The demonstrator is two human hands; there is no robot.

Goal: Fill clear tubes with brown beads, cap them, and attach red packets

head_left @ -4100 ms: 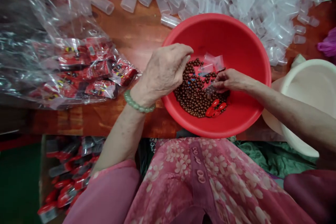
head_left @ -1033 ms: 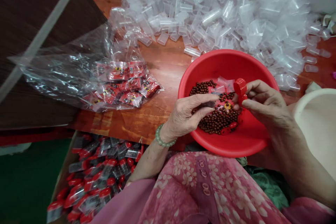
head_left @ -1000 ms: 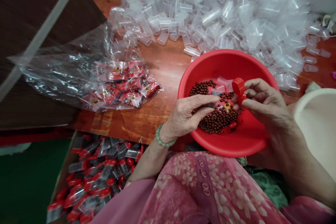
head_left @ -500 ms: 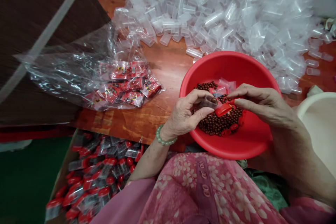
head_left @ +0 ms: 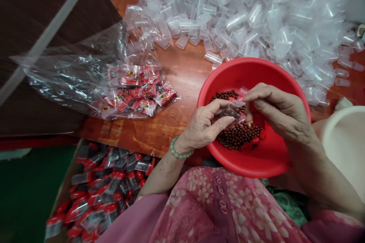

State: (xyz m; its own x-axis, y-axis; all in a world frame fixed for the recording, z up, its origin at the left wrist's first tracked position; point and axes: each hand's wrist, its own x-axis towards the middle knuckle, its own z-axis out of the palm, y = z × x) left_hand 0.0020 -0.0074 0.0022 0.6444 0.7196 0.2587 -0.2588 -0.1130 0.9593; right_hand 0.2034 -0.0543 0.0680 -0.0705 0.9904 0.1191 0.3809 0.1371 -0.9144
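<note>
Working the head camera from afar, I am watching a seated person's two hands over a red plastic basin [head_left: 273, 159] on a reddish wooden desk [head_left: 182, 72]. The left hand [head_left: 203, 127] is closed around a small clear plastic tube [head_left: 229, 112], pinching it between thumb and fingers, with dark contents showing through the plastic, directly above the basin. The right hand [head_left: 275, 112] is hanging just beside that tube, its fingers curled and thumb pointing down; I cannot tell whether it is gripping anything. Below both hands, brown beads [head_left: 239, 136] are lying in the basin with a few red caps [head_left: 255, 141] at their edge. A jade-green bead bracelet [head_left: 179, 150] is circling the left wrist, and a pink floral garment [head_left: 216, 205] is covering the lap. Loose clear tubes [head_left: 242, 19] are heaped across the far desk, red printed packets [head_left: 139, 91] are lying in a clear plastic bag [head_left: 71, 72], red-capped tubes [head_left: 105, 186] are filling a cardboard box below the desk edge, and a cream basin [head_left: 346, 148] is standing to the right.
</note>
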